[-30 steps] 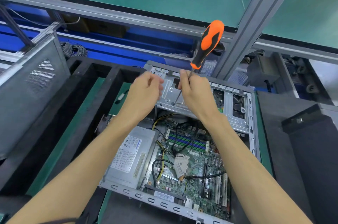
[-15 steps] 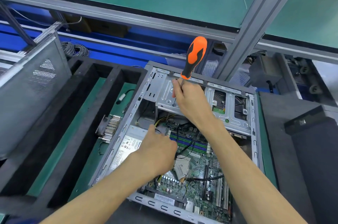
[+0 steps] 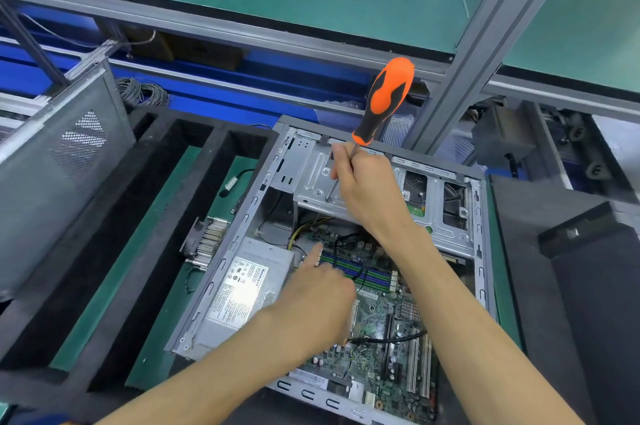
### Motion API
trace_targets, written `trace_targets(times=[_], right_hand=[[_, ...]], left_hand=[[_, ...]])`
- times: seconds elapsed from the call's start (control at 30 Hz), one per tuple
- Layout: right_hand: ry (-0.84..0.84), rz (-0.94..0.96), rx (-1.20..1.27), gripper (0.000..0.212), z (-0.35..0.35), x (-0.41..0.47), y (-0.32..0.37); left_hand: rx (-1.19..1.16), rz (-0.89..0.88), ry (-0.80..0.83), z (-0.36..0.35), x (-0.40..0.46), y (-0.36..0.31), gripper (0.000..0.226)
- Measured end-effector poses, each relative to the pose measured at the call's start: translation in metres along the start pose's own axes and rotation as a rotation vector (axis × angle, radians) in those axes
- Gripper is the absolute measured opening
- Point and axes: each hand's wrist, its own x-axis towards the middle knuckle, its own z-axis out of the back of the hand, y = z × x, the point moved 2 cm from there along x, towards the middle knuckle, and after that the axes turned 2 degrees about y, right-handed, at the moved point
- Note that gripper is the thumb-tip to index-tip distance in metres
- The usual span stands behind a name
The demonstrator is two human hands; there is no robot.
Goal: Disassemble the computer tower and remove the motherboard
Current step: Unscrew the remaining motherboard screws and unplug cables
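Note:
The open computer tower [image 3: 221,272] lies on its side in front of me. Its green motherboard [image 3: 381,317] shows inside, with black cables across it. A grey power supply [image 3: 242,289] sits at the left of the case. My right hand [image 3: 370,192] pinches the metal shaft of an orange-and-black screwdriver [image 3: 386,102], whose tip rests on the silver drive cage [image 3: 446,216]. My left hand [image 3: 315,306] reaches down over the motherboard beside the power supply, index finger stretched toward the memory slots; the other fingers are hidden.
A detached heatsink [image 3: 204,241] lies on the green mat left of the case, among black foam dividers [image 3: 152,216]. A grey side panel [image 3: 59,175] leans at far left. A metal frame post [image 3: 485,43] rises behind the case. Black foam blocks [image 3: 595,286] stand at right.
My left hand came down from the drive cage into the case, over the motherboard. My right hand kept the screwdriver on the cage, its handle tilting slightly.

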Motion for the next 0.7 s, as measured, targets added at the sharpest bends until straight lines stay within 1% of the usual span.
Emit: trace_targets(times=[0.07, 0.1, 0.13, 0.17, 0.23, 0.27, 0.3, 0.33, 0.4, 0.47, 0.53, 0.63, 0.7], right_hand=[[-0.018, 0.017, 0.001, 0.044, 0.007, 0.003, 0.005], [-0.028, 0.027, 0.003, 0.045, 0.011, 0.004, 0.006], [-0.037, 0.035, 0.005, 0.046, 0.015, 0.005, 0.007], [-0.045, 0.037, 0.009, 0.048, 0.018, 0.007, 0.009], [-0.062, 0.037, 0.017, 0.051, 0.023, 0.01, 0.01], [-0.067, 0.037, 0.017, 0.052, 0.025, 0.013, 0.011], [-0.068, 0.038, 0.018, 0.053, 0.026, 0.015, 0.012], [-0.067, 0.035, 0.021, 0.054, 0.027, 0.018, 0.013], [-0.066, 0.014, 0.031, 0.055, 0.027, 0.023, 0.013], [-0.069, -0.003, 0.036, 0.057, 0.027, 0.028, 0.012], [-0.071, -0.007, 0.037, 0.057, 0.027, 0.032, 0.011], [-0.061, -0.014, 0.045, 0.058, 0.024, 0.033, 0.011], [-0.061, -0.033, 0.06, 0.058, 0.024, 0.033, 0.01]], left_hand=[[-0.304, 0.016, -0.137, -0.004, 0.002, -0.011, 0.019], [-0.529, 0.055, -0.192, -0.005, 0.004, -0.013, 0.017], [-0.799, 0.133, -0.226, -0.007, 0.007, -0.014, 0.012], [-1.112, 0.252, -0.218, -0.009, 0.012, -0.015, 0.007], [-1.756, 0.547, -0.18, -0.014, 0.022, -0.014, 0.012], [-2.024, 0.681, -0.209, -0.018, 0.029, -0.012, 0.019], [-2.217, 0.796, -0.269, -0.021, 0.036, -0.009, 0.025], [-2.325, 0.891, -0.337, -0.022, 0.042, -0.005, 0.028], [-2.391, 1.012, -0.451, -0.022, 0.053, 0.003, 0.037], [-2.397, 1.074, -0.568, -0.023, 0.062, 0.013, 0.043], [-2.399, 1.116, -0.645, -0.024, 0.071, 0.023, 0.043], [-2.437, 1.153, -0.641, -0.026, 0.086, 0.038, 0.036], [-2.399, 1.128, -0.575, -0.026, 0.093, 0.04, 0.027]])
